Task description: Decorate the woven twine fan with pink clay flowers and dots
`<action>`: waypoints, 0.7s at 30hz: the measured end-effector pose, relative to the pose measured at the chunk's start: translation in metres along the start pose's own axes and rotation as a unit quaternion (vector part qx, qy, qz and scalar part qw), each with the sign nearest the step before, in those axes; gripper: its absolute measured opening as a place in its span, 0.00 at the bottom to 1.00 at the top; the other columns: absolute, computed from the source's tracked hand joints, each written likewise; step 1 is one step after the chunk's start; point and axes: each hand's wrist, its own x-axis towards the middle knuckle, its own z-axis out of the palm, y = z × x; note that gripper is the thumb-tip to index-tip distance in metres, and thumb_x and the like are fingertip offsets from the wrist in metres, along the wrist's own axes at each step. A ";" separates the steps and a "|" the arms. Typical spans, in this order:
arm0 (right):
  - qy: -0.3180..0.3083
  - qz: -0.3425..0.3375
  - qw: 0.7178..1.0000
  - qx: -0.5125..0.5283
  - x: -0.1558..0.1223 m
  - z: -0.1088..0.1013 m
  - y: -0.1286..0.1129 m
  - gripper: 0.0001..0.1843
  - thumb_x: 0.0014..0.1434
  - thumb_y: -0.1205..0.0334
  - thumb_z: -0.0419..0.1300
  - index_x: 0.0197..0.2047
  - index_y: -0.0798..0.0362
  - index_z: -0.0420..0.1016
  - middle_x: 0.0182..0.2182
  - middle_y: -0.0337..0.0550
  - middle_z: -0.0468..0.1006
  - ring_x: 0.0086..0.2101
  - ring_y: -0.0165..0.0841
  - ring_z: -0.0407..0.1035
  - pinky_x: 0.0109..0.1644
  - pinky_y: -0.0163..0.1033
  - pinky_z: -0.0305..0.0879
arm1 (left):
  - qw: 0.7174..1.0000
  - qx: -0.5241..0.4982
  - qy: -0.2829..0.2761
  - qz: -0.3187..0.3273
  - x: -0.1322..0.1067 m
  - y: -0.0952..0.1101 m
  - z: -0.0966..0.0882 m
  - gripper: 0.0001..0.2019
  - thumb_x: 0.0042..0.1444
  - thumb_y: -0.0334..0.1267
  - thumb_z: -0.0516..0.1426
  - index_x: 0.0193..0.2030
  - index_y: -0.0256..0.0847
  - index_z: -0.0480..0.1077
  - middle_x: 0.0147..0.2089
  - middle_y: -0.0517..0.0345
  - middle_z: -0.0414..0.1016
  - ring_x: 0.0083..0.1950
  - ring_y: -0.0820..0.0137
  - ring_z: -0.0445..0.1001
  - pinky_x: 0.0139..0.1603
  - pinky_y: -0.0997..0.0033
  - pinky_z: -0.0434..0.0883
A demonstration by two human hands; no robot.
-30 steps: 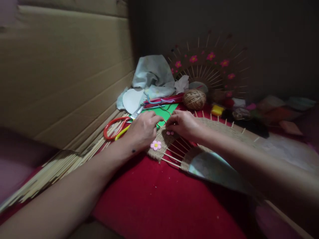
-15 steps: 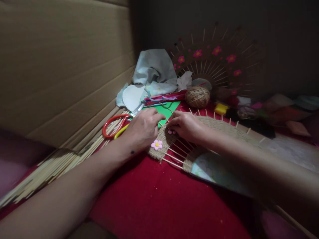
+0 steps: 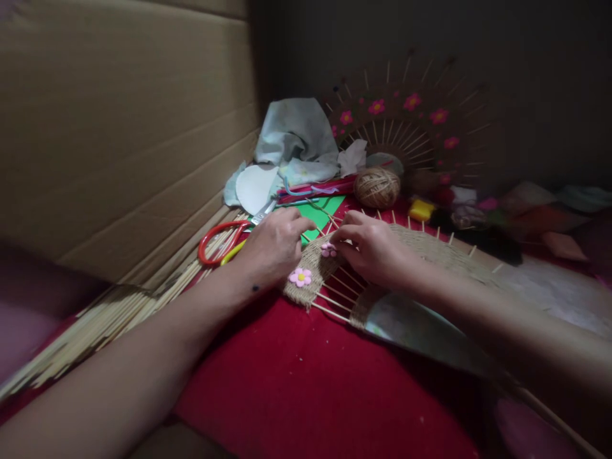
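Note:
A half-round fan of bamboo sticks woven with jute cord lies on the red cloth. A pink flower with a yellow centre sits on its woven band. My left hand rests curled on the fan's left edge, fingertips pinched near a stick end. My right hand lies on the band, fingers bent, touching a second small pink flower. What the left fingers pinch is too small to make out.
Red-handled scissors and green paper lie just behind my hands. A jute twine ball, crumpled fabric and a finished flowered fan stand at the back. Bamboo sticks lie along the cardboard wall.
My right hand has slid slightly right and back, uncovering the second pink flower on the band. My left hand has stayed in place.

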 end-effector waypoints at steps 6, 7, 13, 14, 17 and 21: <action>-0.059 0.028 0.998 -0.024 -0.029 -0.013 -0.009 0.10 0.57 0.67 0.53 0.27 0.57 0.73 0.30 0.45 0.70 0.31 0.32 0.64 0.35 0.39 0.60 | 0.999 -0.019 -0.037 0.018 -0.001 0.004 0.003 0.16 0.54 0.25 0.51 0.45 0.41 0.74 0.35 0.52 0.69 0.38 0.67 0.67 0.38 0.67 0.66; -0.072 0.035 0.996 -0.024 -0.034 -0.013 -0.011 0.10 0.57 0.67 0.53 0.27 0.57 0.72 0.30 0.45 0.69 0.31 0.32 0.64 0.35 0.39 0.60 | 0.999 -0.023 -0.043 0.022 -0.002 0.004 0.003 0.15 0.55 0.27 0.52 0.46 0.42 0.74 0.35 0.52 0.69 0.38 0.67 0.66 0.38 0.67 0.65; -0.130 0.057 0.990 0.013 -0.052 -0.014 -0.025 0.09 0.58 0.65 0.52 0.30 0.56 0.72 0.33 0.45 0.69 0.30 0.29 0.64 0.34 0.37 0.60 | 0.996 -0.029 -0.076 0.041 -0.004 0.007 0.007 0.12 0.59 0.36 0.53 0.45 0.47 0.75 0.33 0.54 0.66 0.35 0.69 0.64 0.34 0.69 0.61; -0.139 0.057 0.988 0.016 -0.053 -0.015 -0.028 0.09 0.58 0.65 0.52 0.31 0.56 0.72 0.33 0.45 0.69 0.30 0.29 0.64 0.34 0.37 0.60 | 0.996 -0.029 -0.077 0.044 -0.004 0.007 0.008 0.12 0.59 0.36 0.53 0.45 0.48 0.75 0.33 0.54 0.66 0.35 0.69 0.64 0.34 0.69 0.60; -0.164 0.061 0.984 0.015 -0.056 -0.018 -0.035 0.09 0.59 0.64 0.52 0.33 0.55 0.74 0.34 0.46 0.69 0.31 0.30 0.64 0.34 0.37 0.60 | 0.995 -0.025 -0.077 0.051 -0.003 0.006 0.010 0.12 0.59 0.35 0.52 0.45 0.48 0.75 0.33 0.54 0.66 0.34 0.69 0.63 0.34 0.68 0.60; -0.171 0.052 0.984 -0.025 -0.062 -0.025 -0.042 0.09 0.59 0.60 0.53 0.36 0.54 0.73 0.35 0.44 0.69 0.31 0.31 0.64 0.32 0.38 0.58 | 0.994 -0.018 -0.090 0.054 -0.003 0.007 0.009 0.12 0.58 0.33 0.53 0.44 0.46 0.75 0.33 0.54 0.66 0.33 0.69 0.63 0.34 0.69 0.59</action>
